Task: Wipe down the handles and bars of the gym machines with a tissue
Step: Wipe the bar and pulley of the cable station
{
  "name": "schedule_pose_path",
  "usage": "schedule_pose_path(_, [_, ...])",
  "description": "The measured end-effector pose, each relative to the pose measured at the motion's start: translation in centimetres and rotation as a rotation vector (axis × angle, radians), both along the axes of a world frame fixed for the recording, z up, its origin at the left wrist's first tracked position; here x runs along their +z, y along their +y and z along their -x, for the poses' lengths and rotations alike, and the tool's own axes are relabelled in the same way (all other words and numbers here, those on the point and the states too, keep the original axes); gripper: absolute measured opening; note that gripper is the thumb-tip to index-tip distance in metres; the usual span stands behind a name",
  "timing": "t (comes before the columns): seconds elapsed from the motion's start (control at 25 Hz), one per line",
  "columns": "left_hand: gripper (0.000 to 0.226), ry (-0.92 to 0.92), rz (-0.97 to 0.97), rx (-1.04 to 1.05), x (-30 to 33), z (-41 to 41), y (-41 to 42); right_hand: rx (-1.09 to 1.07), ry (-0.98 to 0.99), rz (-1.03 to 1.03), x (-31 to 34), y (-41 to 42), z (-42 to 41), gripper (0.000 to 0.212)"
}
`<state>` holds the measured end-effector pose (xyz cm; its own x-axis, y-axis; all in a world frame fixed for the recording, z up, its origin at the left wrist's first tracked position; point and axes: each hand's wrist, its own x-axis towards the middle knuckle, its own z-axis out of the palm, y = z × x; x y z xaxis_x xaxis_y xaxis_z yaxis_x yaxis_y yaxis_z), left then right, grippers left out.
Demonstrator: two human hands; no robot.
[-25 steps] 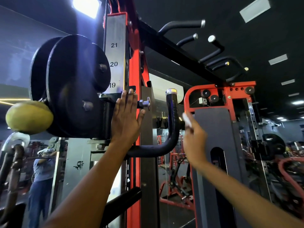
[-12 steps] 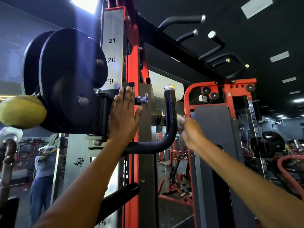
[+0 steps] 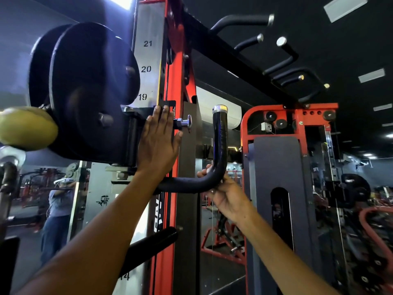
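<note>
Left hand flat, right hand curled

The tissue cannot be seen anywhere: the right hand curls round the lower bend of the black J-shaped handle, and whatever lies between palm and bar is hidden by the fingers and the bar itself. The handle's left end disappears behind the left hand, whose palm covers part of the black carriage. Both forearms are cut off by the bottom edge. At far left, the yellow-green ball is clipped by the edge and blurred. The person reflected in the mirror is too dim to read. Gym equipment at far right is smeared and indistinct.
</note>
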<state>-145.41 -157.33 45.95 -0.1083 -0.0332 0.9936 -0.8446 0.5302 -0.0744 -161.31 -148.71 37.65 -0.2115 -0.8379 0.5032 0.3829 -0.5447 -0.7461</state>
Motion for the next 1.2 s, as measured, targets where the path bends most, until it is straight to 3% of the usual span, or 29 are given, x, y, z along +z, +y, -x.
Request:
schedule_pose_path(0.04, [0.077,-0.004,0.005,0.006,0.0,0.1,0.0,-0.134,0.036,-0.020,0.5,0.1,0.0,0.020])
schedule_pose_path(0.12, [0.076,-0.009,0.001,0.014,0.0,0.0,0.1,-0.653,0.088,0.004,3.3,0.7,0.4,0.014])
schedule_pose_path(0.2, [0.076,-0.004,-0.004,0.013,0.0,-0.1,-0.1,-1.174,0.250,0.382,7.7,2.0,0.6,0.024])
schedule_pose_path(0.28, [0.075,-0.002,-0.004,0.010,0.0,0.0,0.0,-1.447,0.911,0.739,11.7,2.4,1.2,0.041])
schedule_pose_path(0.36, [0.076,-0.004,-0.009,0.007,-0.1,0.0,0.1,-1.459,1.577,0.820,13.7,2.3,1.7,0.042])
schedule_pose_path(0.4, [0.076,-0.002,-0.015,0.003,-0.3,0.0,0.2,-1.440,1.704,0.789,13.5,2.3,2.1,0.038])
schedule_pose_path(0.52, [0.074,0.002,-0.032,0.015,-0.9,-0.1,0.3,-1.403,1.599,0.742,8.1,1.4,2.8,0.029])
schedule_pose_path(0.68, [0.061,0.005,-0.052,0.018,-1.1,-0.1,0.4,-1.425,1.542,0.851,-1.4,-0.6,0.1,0.040])
schedule_pose_path(0.76, [0.062,0.004,-0.043,0.017,-1.1,0.0,0.4,-1.371,1.581,0.906,-0.7,0.4,-1.2,0.040])
schedule_pose_path(0.84, [0.062,0.003,-0.034,0.011,-1.2,0.0,0.4,-1.448,1.549,0.903,2.4,1.4,-0.4,0.047])
schedule_pose_path(0.92, [0.061,0.011,-0.029,-0.001,-1.2,0.0,0.4,-1.500,1.358,0.816,4.2,1.9,2.0,0.057])
schedule_pose_path(1.04, [0.061,0.009,-0.030,0.016,-1.2,-0.1,0.5,-1.378,1.139,0.630,-2.2,0.0,2.6,0.061])
schedule_pose_path(1.12, [0.061,0.010,-0.036,0.030,-1.3,-0.1,0.5,-1.289,1.065,0.660,-6.5,-0.1,1.2,0.055])
schedule_pose_path(1.2, [0.062,-0.002,-0.037,0.040,-1.3,0.1,0.5,-1.291,0.829,0.694,-5.2,0.9,0.7,0.049])
